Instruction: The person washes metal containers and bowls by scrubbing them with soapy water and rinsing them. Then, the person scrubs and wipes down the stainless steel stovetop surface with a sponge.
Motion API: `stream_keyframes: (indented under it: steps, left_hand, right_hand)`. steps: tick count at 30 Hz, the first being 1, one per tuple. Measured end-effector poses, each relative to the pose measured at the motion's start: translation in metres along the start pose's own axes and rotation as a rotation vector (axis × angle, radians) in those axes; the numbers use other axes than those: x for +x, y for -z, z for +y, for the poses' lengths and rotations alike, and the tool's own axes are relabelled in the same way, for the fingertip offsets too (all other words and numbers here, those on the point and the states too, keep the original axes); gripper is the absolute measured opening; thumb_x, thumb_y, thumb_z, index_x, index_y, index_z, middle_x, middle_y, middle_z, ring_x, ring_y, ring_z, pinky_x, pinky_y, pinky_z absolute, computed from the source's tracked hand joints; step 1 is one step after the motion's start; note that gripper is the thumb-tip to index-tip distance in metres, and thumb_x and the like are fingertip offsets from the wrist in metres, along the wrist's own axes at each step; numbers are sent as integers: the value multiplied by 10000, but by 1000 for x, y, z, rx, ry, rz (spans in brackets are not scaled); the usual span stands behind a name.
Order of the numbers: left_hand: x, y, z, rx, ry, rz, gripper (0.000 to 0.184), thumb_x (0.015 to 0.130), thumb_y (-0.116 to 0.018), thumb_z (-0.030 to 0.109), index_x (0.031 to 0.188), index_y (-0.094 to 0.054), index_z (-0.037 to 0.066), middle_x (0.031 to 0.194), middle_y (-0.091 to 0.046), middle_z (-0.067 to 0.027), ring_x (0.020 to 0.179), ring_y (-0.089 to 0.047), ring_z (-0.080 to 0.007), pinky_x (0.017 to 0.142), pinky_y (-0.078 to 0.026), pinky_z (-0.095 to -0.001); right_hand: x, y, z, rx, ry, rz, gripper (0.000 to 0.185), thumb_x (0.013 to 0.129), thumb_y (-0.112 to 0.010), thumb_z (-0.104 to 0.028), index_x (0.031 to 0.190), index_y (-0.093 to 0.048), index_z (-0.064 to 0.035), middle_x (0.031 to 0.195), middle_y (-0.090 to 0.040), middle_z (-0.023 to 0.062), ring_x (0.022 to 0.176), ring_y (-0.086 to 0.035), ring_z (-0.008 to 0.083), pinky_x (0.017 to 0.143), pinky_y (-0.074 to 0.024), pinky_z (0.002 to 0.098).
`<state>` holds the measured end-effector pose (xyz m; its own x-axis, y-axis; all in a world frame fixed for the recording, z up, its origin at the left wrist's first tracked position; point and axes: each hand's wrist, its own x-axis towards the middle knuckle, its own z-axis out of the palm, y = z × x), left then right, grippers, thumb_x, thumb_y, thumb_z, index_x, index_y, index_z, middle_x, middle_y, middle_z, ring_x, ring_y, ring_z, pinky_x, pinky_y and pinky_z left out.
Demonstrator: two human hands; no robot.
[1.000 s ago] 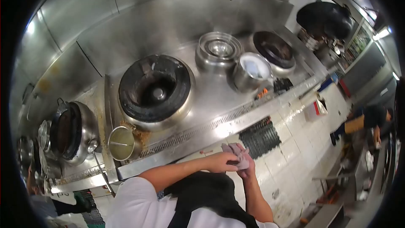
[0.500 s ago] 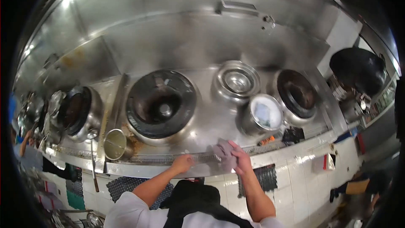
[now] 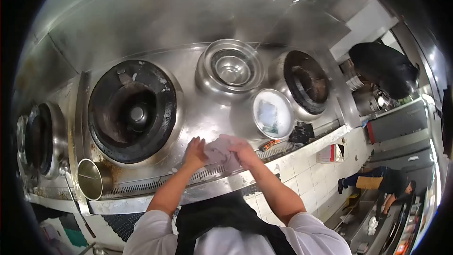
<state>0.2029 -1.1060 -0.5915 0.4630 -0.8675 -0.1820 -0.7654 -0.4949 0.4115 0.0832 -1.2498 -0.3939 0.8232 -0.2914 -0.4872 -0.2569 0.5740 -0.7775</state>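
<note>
Since the frame half a second ago, the left hand [image 3: 195,152] has come off the near ledge to the steel top, close to the grey cloth [image 3: 218,152]; the view has turned as well. Left hand now: fingers stretched out, none folded into a grip, just beside the cloth (contact with its edge cannot be told). Right hand [image 3: 244,153]: fingers curled down, holding the cloth's right part. Cloth: bunched, over the slotted grate [image 3: 165,179] and the near strip of the steel top [image 3: 200,120]. Step in hand, as judged: handling the cloth at the counter, apparently wiping, right hand leading. The next move would call for the right hand to keep its hold and the left to press flat or stay clear of the cloth's path. Outward, left: a broad black burner ring [image 3: 165,113], then a metal bucket [image 3: 105,179] near the ledge and a ladle [image 3: 76,203] leaning past it. Far: nested steel bowls [image 3: 232,68]. Right: a pot [image 3: 250,122] with white contents, an orange-handled tool [image 3: 270,144] near it, another burner [image 3: 306,85] beyond. Far right, well apart: another person [image 3: 380,182] at a worktop.
</note>
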Motion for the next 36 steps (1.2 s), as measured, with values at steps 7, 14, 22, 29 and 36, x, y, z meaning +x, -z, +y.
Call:
stream_keyframes:
  steps: [7,14,22,29,36]
  left_hand:
    - [9,23,39,21,75,131,702,863,-490,456,1413,-256,88,1487,-140,-174,1376,-66,-382,1098,-92,-533]
    - [19,34,54,144,214,-7,719,884,-379,555,1442,-203,137,1505,-121,-141,1387,-71,-343,1107,-83,-506]
    - [22,21,51,129,261,59,743,876,-382,578,1449,-181,149,1512,-97,-127,1393,-58,-339,1107,-103,-513]
    - [30,26,51,20,263,115,797,844,-474,550,1450,-165,137,1515,-78,-131,1398,-23,-331,1105,-77,-537]
    - [7,54,40,-473,425,192,549,840,-577,360,1298,-459,82,1357,-416,-162,1275,-360,-318,1049,-306,-422]
  right_hand:
    - [75,25,-140,-129,255,-223,420,811,-527,-11,1230,-520,14,1133,-587,116,1024,-571,191,919,-442,302]
    - [193,45,-233,-248,329,-294,358,828,-542,-57,1180,-555,12,1077,-606,112,945,-603,204,847,-477,301]
    - [246,73,-251,-687,612,-10,397,882,-564,-174,1251,-521,-34,1168,-568,72,1040,-541,174,903,-412,275]
    - [162,115,-206,-990,318,-188,366,901,-552,-165,1221,-529,11,1138,-586,88,1016,-550,157,870,-442,281]
    - [94,66,-160,-820,315,-273,296,909,-508,-65,1191,-539,19,1097,-596,110,978,-576,184,890,-454,289]
